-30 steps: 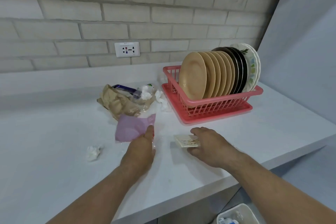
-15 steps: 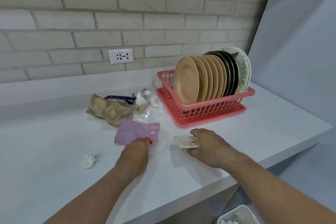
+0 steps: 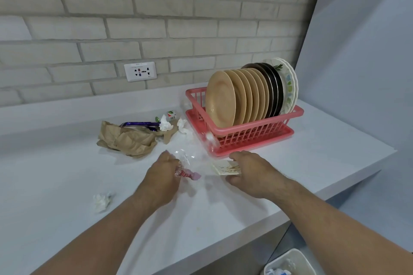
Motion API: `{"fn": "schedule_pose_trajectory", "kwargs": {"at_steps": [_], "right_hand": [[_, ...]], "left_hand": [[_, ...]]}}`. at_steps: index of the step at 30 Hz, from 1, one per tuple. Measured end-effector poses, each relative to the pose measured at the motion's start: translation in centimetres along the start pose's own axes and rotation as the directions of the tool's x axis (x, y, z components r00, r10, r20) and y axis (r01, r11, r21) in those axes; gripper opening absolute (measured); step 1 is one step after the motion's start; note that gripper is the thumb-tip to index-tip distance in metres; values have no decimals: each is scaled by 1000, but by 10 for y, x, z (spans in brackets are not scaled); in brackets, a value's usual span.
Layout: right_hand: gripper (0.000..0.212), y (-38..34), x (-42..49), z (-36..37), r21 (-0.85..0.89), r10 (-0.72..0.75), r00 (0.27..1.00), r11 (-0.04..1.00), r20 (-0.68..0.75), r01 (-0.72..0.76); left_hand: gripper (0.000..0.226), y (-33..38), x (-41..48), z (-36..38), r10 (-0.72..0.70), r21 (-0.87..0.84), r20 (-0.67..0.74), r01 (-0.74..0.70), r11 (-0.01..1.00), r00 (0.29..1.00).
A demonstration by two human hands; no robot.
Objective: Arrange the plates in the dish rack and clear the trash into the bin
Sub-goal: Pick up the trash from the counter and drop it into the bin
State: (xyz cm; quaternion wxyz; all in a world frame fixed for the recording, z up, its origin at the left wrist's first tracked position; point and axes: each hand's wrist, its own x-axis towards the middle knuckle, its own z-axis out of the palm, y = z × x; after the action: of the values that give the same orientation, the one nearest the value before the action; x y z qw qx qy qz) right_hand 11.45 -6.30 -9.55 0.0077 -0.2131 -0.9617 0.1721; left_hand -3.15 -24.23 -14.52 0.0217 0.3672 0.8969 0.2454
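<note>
- The bin (image 3: 290,262) is nearest, on the floor below the worktop's front edge at the lower right. It already has scraps in it, but only a corner shows, so how full it is cannot be told.
- On the worktop (image 3: 55,185), a crumpled tissue (image 3: 101,201) lies alone to the left of the left forearm, with no hand on it.
- The left hand (image 3: 161,176) has its fingers curled round a clear wrapper (image 3: 186,168) with a pink-red end, bunched against the palm.
- Just beside it, the right hand (image 3: 252,174) pinches a stained card (image 3: 225,167) between thumb and fingers, low over the surface.
- Both pieces are in hand but not yet in the bin, so the step appears to be gathering trash for a carry across.
- Farther back lies a heap near the rack's left end: brown paper (image 3: 127,138), a purple wrapper (image 3: 138,124), white tissues (image 3: 165,125) and a small carton (image 3: 171,115). All of it is left to clear.
- Farthest, the dish rack (image 3: 245,138) holds the plates (image 3: 223,100) upright in a row, tan in front, then dark, then patterned at the back.
- No plate lies loose on the worktop in view, so the plate half looks done, while most of the trash half remains.
</note>
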Motion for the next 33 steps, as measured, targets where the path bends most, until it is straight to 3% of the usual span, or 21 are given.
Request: {"fn": "schedule_pose_trajectory", "kwargs": {"at_steps": [3, 6, 9, 12, 15, 23, 27, 30, 33], "right_hand": [[43, 4, 0, -4, 11, 10, 1000, 1000, -9, -10], [37, 9, -1, -8, 13, 23, 1000, 1000, -12, -23], [37, 15, -4, -13, 10, 37, 999, 999, -18, -37], [48, 27, -10, -16, 5, 59, 998, 998, -10, -59], [59, 42, -22, -18, 11, 95, 995, 995, -13, -95], [54, 117, -67, -37, 50, 264, 964, 964, -27, -262], [56, 163, -87, -42, 51, 255, 967, 966, 7, -255], [54, 192, -100, -42, 32, 211, 977, 977, 40, -212], [37, 224, -114, -39, 69, 198, 976, 976, 91, -205]], "left_hand": [[25, 13, 4, -10, -30, -95, -69, 23, 995, 997], [3, 27, 10, -19, -92, -127, -82, 81, 989, 992], [10, 39, 11, -20, -135, -227, -119, 105, 968, 984], [30, 61, 7, -21, -85, -163, -188, 55, 985, 978], [43, 84, 6, -19, -19, -143, -150, -3, 990, 989], [31, 147, -5, 13, 197, -150, -133, -216, 965, 971], [15, 182, -22, 37, 165, -125, -149, -184, 975, 975], [15, 208, -33, 61, 117, -137, -168, -141, 981, 979], [4, 232, -43, 90, 104, -134, -119, -120, 984, 987]]}}
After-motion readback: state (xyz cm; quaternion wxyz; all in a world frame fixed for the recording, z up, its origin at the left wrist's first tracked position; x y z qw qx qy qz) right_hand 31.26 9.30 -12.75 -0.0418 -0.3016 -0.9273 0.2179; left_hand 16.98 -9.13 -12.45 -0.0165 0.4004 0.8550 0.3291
